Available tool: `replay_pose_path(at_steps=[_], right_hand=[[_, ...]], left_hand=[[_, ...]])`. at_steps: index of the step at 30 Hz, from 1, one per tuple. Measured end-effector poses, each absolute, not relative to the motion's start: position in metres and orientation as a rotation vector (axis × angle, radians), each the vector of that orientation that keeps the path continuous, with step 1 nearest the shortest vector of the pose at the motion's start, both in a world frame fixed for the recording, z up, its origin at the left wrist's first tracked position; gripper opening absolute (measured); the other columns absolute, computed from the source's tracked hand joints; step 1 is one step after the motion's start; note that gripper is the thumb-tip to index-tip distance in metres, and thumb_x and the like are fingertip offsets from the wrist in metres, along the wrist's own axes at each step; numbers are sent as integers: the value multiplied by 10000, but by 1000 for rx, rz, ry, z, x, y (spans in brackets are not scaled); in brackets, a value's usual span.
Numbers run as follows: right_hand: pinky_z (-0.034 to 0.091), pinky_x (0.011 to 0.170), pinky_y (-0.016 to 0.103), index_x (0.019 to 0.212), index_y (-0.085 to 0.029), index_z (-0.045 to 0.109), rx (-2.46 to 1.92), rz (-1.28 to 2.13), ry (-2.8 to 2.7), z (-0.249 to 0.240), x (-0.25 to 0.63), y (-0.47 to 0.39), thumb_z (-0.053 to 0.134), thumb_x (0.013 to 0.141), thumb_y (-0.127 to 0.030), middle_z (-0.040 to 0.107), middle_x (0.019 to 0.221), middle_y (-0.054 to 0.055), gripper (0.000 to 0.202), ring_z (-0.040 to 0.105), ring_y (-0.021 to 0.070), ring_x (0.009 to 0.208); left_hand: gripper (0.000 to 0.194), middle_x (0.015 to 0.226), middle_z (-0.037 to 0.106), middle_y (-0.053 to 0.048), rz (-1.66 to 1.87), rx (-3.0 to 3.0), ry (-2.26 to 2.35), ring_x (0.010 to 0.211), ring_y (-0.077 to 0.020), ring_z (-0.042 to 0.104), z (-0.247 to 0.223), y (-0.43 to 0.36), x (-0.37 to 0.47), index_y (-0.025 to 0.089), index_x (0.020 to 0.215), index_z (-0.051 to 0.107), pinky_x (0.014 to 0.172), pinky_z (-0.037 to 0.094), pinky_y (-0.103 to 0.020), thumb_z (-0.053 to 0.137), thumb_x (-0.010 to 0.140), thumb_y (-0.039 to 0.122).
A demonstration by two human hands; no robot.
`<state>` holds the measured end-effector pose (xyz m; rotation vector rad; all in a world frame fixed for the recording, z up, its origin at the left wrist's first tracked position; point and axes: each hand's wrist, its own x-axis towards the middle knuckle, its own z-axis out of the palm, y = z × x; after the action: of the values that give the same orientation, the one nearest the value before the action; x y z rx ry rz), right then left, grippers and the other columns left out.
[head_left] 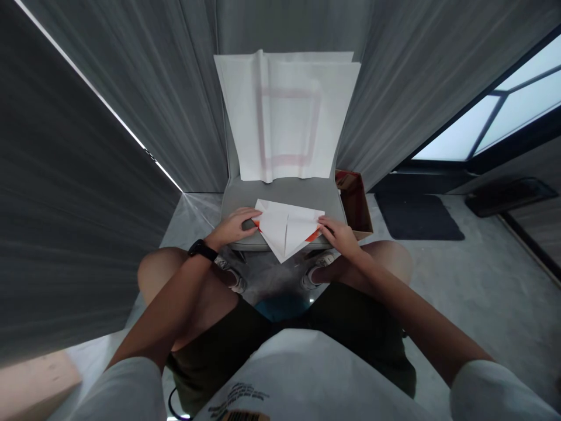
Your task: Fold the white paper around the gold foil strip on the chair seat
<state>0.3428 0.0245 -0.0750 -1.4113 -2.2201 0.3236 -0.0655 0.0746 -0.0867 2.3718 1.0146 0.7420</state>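
So, a watch [202, 250] sits on the wrist of the left hand [236, 227], whose thumb and fingers grasp the left corner of the paper [302, 224]. The paper, white with orange showing at both sides, is folded to a point at its near end, a slit running down its middle; it lies over the front of the chair [302, 192], its tip jutting past the edge. Behind it, larger sheets [289, 126] lean against the backrest. The right hand [340, 235] pinches the paper's right corner. Beside the chair stands a box [357, 204]; farther right lies a mat [416, 215].
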Motion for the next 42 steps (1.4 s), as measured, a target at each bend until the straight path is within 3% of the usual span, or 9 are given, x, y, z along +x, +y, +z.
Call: replay_pose_path(at_steps=[8,12,17,25,31,37,42], right_hand=[[583,1102,448,1102,-248,812,-1466,402,-2018,-71,331,23,481,1072,-481,784,1240,78,406,728,284,1205],[565,1137,486,1149,-257,807,-1437,456,-2011,-75,335,23,490,1067,-465,778,1260,71,388,716,293,1237],[541,1173,519,1280,-246,759,-1399,476,-2063,-83,345,24,535,1046,-420,737,1351,84,368,684,291,1297],[505,1209,542,1230,-258,786,-1330,445,-2130,-90,353,22,526,1048,-372,719,1383,76,337,649,288,1351],[390,1249,622,1173,-285,784,-1437,390,-1910,-95,353,29,557,1038,-438,778,1246,71,305,703,296,1230],[450,1167,576,906,-292,821,-1467,421,-1799,-100,354,38,577,1016,-546,800,1127,76,369,728,288,1107],[428,1180,587,859,-281,814,-1486,431,-1775,-105,357,39,611,993,-560,791,1132,85,370,722,283,1102]], left_hand=[[451,1370,717,-113,764,2361,1012,1363,-290,598,-86,73,-62,209,1358,687,1204,456,-507,645,970,434],[351,1324,746,-92,777,2304,1049,1307,-273,648,-85,72,-60,242,1277,735,1171,491,-508,566,1024,417],[357,1325,747,-86,803,2252,1184,1229,-250,697,-87,76,-57,231,1289,729,1113,544,-445,518,1037,369],[343,1295,764,-90,833,2236,1112,1285,-267,671,-94,86,-60,237,1184,785,1156,510,-505,511,1043,388],[387,1273,770,-85,850,2155,1192,1263,-267,674,-95,84,-57,247,1198,782,1143,517,-488,506,1053,476],[422,1134,805,-88,927,2078,1282,1185,-279,705,-95,94,-50,239,1029,811,1123,533,-495,546,1023,567],[419,1178,799,-106,900,2037,1125,1250,-300,690,-98,100,-60,244,976,832,1166,509,-543,664,947,626]])
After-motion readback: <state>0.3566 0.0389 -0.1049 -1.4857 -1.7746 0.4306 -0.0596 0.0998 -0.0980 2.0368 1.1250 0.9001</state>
